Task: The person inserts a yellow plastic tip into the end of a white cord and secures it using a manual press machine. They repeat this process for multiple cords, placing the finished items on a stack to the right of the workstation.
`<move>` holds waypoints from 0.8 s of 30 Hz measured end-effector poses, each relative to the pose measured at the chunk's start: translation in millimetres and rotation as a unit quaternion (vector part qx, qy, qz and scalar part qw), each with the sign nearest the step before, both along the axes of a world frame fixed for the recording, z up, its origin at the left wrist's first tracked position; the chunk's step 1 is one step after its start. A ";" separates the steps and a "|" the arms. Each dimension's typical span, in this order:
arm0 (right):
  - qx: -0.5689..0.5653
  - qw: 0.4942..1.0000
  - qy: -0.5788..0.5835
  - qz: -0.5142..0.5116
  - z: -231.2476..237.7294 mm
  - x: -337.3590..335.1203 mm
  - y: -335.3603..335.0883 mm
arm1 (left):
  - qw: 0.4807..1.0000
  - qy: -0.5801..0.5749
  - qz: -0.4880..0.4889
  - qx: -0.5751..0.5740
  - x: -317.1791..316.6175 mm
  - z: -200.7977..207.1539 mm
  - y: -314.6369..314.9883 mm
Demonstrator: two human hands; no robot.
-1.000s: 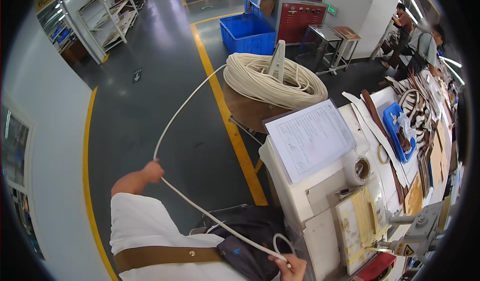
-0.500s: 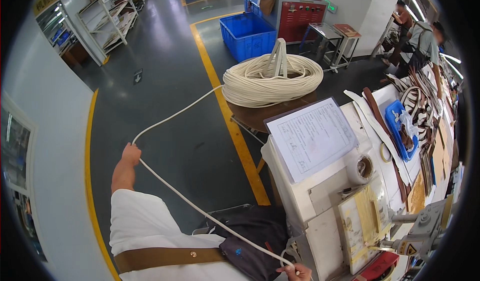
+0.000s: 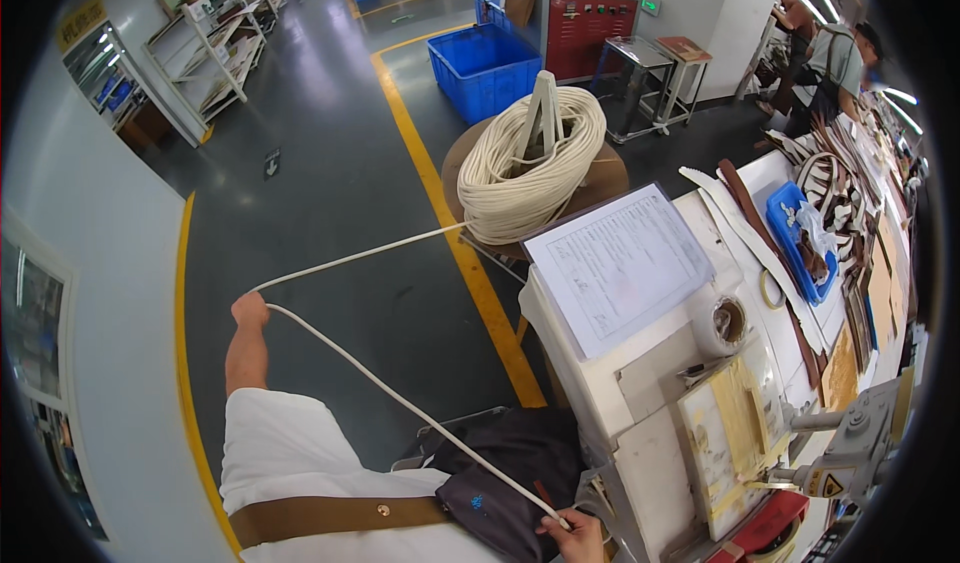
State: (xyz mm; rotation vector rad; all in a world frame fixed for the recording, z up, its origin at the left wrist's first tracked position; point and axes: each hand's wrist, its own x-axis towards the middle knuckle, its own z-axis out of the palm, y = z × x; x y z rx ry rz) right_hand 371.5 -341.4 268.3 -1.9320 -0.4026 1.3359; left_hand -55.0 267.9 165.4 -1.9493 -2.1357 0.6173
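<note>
Cream cord (image 3: 500, 200) is being borne mostly as a thick coil, heaped around a pale upright post (image 3: 541, 113) on a round brown stand (image 3: 613, 175) near the worktable's far end. As a mass, it is probably being made heavy by its many turns; as a strand, it is being judged light, pliable, slightly springy, fairly smooth and hardly fragile. One strand is being led from the coil to the left hand (image 3: 250, 310), bent there, then carried down to the right hand (image 3: 577, 538). It is being enclosed by the curled left fingers and pinched by the right; how tightly cannot be told. The free strand is being judged the easiest hold.

The glossy grey floor (image 3: 320, 193) is being crossed by a yellow line (image 3: 421, 158). The white worktable (image 3: 590, 393) is being covered in places: a printed sheet (image 3: 620, 268) is being displayed flat, and a white roll (image 3: 706, 335) is being supported beside it.
</note>
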 end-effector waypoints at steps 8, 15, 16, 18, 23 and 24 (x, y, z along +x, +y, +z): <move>-0.025 0.998 0.030 -0.053 -5.8 -5.5 -4.9 | 1.000 -0.006 -0.011 -0.003 25.1 -6.5 -7.0; -0.022 0.998 0.035 -0.049 -9.6 -4.9 -4.4 | 1.000 -0.002 -0.012 -0.007 22.1 -9.5 -8.2; -0.021 0.998 0.038 -0.055 -8.6 -5.4 -3.1 | 1.000 0.005 -0.012 -0.018 28.4 -4.5 -12.0; -0.016 0.997 0.041 -0.055 -7.9 -5.0 -0.9 | 0.999 0.013 0.000 -0.029 28.3 -1.6 -16.7; -0.009 0.999 0.017 -0.039 -8.1 -3.4 5.8 | 0.997 -0.007 0.057 -0.045 9.4 -5.9 -54.6; -0.010 0.999 0.016 -0.039 -7.4 -2.4 7.4 | 0.996 -0.006 0.064 -0.055 1.9 -12.3 -65.8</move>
